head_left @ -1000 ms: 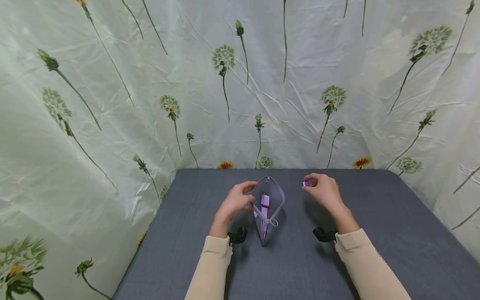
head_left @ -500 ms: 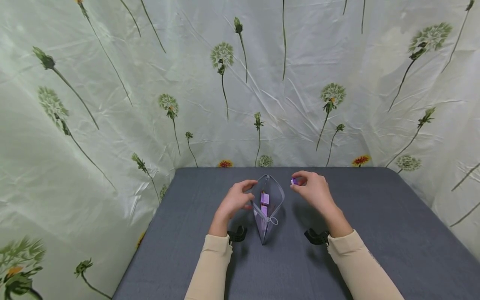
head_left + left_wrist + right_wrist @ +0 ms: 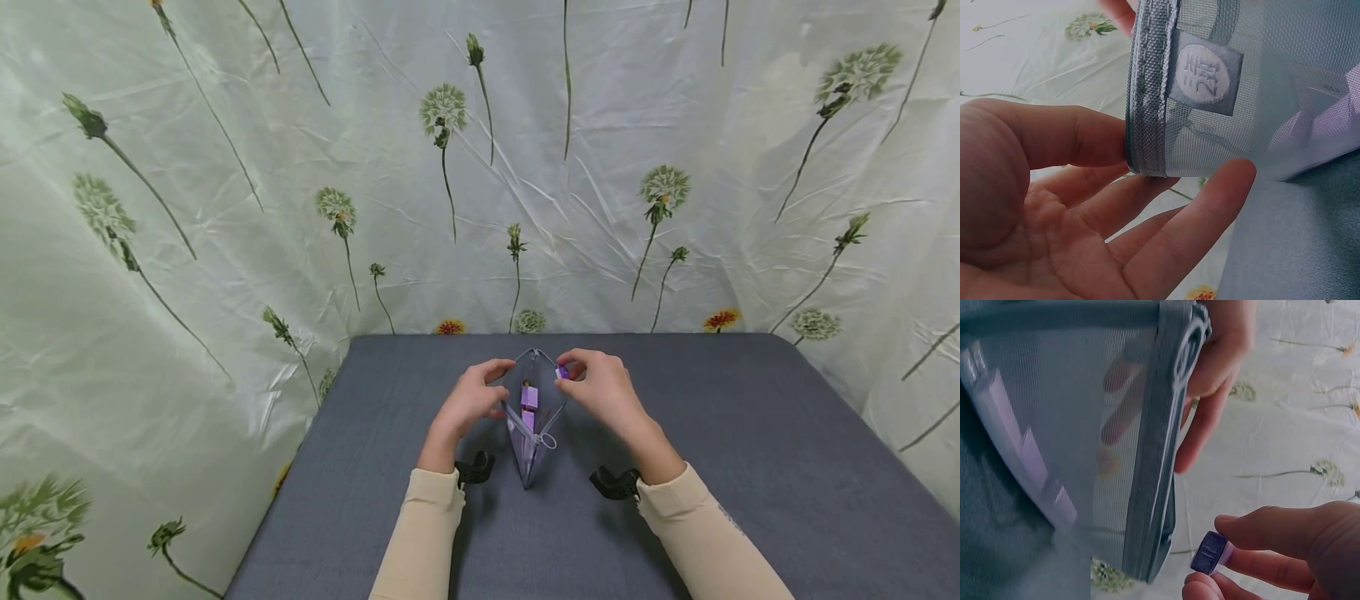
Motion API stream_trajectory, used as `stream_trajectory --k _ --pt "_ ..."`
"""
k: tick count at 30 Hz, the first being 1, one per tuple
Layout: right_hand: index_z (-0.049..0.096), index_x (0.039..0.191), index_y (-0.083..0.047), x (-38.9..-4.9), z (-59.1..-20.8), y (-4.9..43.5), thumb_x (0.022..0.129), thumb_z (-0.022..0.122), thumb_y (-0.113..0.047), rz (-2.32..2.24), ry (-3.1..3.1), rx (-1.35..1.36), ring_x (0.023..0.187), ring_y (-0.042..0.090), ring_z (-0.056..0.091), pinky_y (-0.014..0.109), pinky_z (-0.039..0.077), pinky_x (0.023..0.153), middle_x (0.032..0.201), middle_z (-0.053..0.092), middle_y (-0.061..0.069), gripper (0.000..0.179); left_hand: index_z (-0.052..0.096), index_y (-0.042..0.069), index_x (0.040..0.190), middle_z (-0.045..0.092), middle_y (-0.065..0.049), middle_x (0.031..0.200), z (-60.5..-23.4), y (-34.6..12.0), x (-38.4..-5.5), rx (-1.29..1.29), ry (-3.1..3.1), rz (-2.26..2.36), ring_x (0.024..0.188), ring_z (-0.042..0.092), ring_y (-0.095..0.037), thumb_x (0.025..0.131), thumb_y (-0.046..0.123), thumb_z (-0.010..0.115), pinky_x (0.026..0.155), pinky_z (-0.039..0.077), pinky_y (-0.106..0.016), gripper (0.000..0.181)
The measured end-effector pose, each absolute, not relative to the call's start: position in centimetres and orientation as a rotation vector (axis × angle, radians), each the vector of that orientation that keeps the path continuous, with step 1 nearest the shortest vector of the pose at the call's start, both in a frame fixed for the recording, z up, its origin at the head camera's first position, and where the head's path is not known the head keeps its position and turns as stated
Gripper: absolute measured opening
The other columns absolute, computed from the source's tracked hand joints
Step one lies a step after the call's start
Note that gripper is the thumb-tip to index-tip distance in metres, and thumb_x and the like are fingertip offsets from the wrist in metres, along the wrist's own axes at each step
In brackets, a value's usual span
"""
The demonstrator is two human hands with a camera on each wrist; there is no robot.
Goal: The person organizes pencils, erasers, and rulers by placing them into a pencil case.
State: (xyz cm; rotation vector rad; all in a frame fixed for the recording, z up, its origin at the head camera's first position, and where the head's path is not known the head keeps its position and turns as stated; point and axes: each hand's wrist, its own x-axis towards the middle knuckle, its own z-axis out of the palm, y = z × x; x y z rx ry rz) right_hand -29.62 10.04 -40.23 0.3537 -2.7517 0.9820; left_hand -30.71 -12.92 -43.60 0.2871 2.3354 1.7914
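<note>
A grey mesh zip pouch [image 3: 514, 454] stands upright on the table, its mouth spread wide. My left hand [image 3: 468, 404] holds the pouch's left rim; in the left wrist view the thumb meets the zipper edge beside a fabric label [image 3: 1205, 72], and one fingertip lies against the mesh. My right hand [image 3: 603, 392] pinches a small purple block [image 3: 1209, 552] between thumb and fingertips, at the pouch's right rim in the head view. The right wrist view shows the block just apart from the zipper edge. Inside the pouch lie several pale purple box-like pieces [image 3: 529, 398].
A round zipper pull [image 3: 548, 442] hangs at the pouch's near end. The dark grey table [image 3: 420, 367] reaches back to a pale curtain [image 3: 300, 150] printed with dandelions, which also runs along the left and right sides.
My right hand has moved left, bringing the purple block from well right of the pouch to its right rim. The left hand and the pouch have stayed put.
</note>
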Motion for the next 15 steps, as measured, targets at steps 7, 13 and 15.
stream_trajectory --k 7,13,15 --pt "0.075 0.113 -0.014 -29.4 -39.6 8.7 0.087 0.08 -0.024 1.009 -2.764 0.413 0.068 0.016 0.06 0.034 0.048 0.056 0.085 0.068 0.001 0.029 0.054 0.016 0.146 0.043 -0.01 0.155 -43.4 -13.0 -30.7 0.278 2.308 1.816 0.13 0.051 -0.038 0.097 0.0 0.054 0.078 0.058 -0.05 0.052" --pt "0.074 0.114 -0.013 -29.4 -39.6 7.8 0.087 0.08 -0.024 1.031 -2.792 0.419 0.062 0.016 0.057 0.034 0.046 0.053 0.084 0.067 0.001 0.03 0.054 0.016 0.146 0.043 -0.009 0.156 -43.3 -13.0 -30.7 0.286 2.295 1.825 0.131 0.05 -0.038 0.098 0.0 0.053 0.08 0.057 -0.052 0.051" --pt "0.074 0.116 -0.012 -29.3 -39.8 7.6 0.087 0.08 -0.024 1.04 -2.805 0.411 0.062 0.016 0.056 0.033 0.046 0.053 0.084 0.067 0.001 0.031 0.054 0.015 0.146 0.043 -0.01 0.156 -43.4 -13.0 -30.7 0.288 2.29 1.827 0.129 0.051 -0.038 0.098 0.0 0.054 0.08 0.057 -0.053 0.051"
